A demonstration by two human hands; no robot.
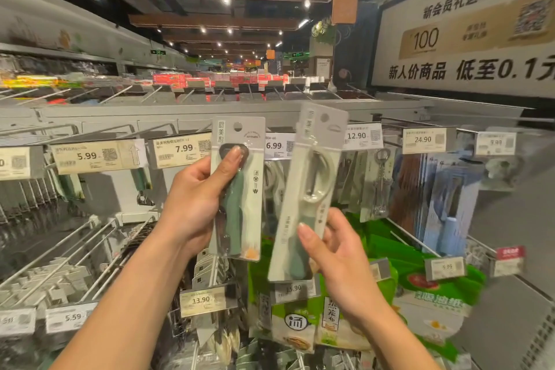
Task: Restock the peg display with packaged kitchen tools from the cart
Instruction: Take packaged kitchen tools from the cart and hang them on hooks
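Note:
My left hand (196, 198) grips a carded pack with a green-handled opener (249, 210), held upright in front of the peg display; my thumb lies over the tool's dark head. My right hand (336, 252) holds a second, longer pack with a pale peeler (312, 189), tilted right, its hang hole near the 12.90 price tag (362, 137). Both packs hang free of the pegs. The cart is out of view.
The top row of pegs carries price tags 5.99 (93, 156), 7.99 (180, 149), 6.99 (277, 146) and 24.90 (423, 140). Bare wire pegs (69, 252) jut out lower left. Corkscrew packs (380, 186), blue packs (444, 204) and green bags (420, 273) hang to the right.

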